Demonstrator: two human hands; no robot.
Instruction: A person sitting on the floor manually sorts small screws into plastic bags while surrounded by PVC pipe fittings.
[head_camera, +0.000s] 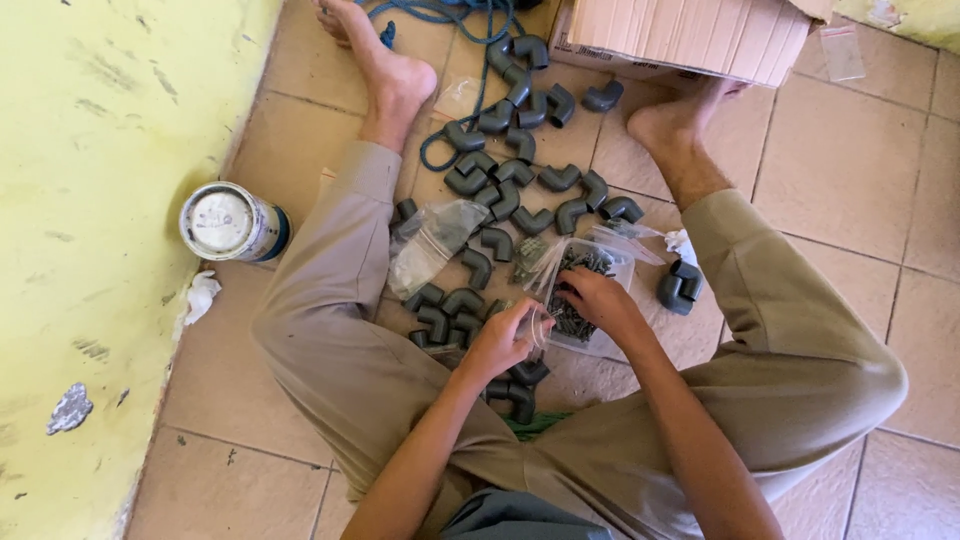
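My right hand (598, 300) is in the clear plastic box (590, 300) of dark screws (572, 322), fingers curled on some. My left hand (500, 340) is just left of the box w/ fingers pinched on a small clear bag (537, 325). Gray pipe elbows (510, 195) lie past the box & a paint can (232, 224) sits far left of it.

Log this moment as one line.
left hand: holds small clear bag | right hand: in screw tub | grey pipe elbows: on floor
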